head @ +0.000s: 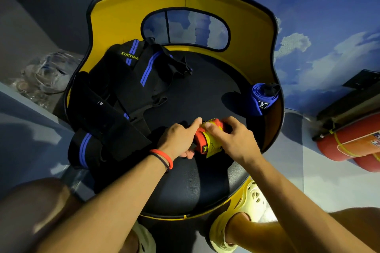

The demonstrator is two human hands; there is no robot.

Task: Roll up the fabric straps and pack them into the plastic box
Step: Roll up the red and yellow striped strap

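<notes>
A rolled orange strap with a yellow label (207,144) lies on the black seat of a yellow chair (185,92). My left hand (178,139) holds the roll from the left, with its forefinger stretched along the top and its thumb underneath. From the right, my right hand (228,139) curls its fingers round the same roll. A rolled blue strap (261,98) leans against the seat's right rim. Several unrolled black straps with blue stripes (125,90) are piled on the left half of the seat. A clear plastic box (47,76) stands on the floor to the left.
The chair's yellow backrest (185,4) curves round the far side of the seat. Red fire extinguishers (349,146) lie on the floor to the right. My knees and a yellow clog (253,197) are close under the seat's front edge.
</notes>
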